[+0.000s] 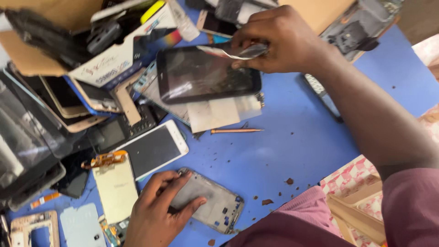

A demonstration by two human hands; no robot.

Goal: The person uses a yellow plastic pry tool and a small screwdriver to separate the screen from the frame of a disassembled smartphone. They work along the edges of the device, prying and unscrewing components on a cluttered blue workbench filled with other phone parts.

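On the blue table point(292, 137), left hand point(157, 208) pressed flat on a phone frame point(215, 203); right hand point(279, 41) pinched a peeling film point(238, 51) off a tablet point(206, 75).

Cluttered blue tabletop point(292, 137), bright daylight.

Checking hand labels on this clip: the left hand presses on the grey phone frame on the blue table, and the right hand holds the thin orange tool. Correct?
Not quite. In the head view the right hand pinches a crumpled film strip above the dark tablet; the orange tool lies untouched. The left hand does press the grey phone frame.
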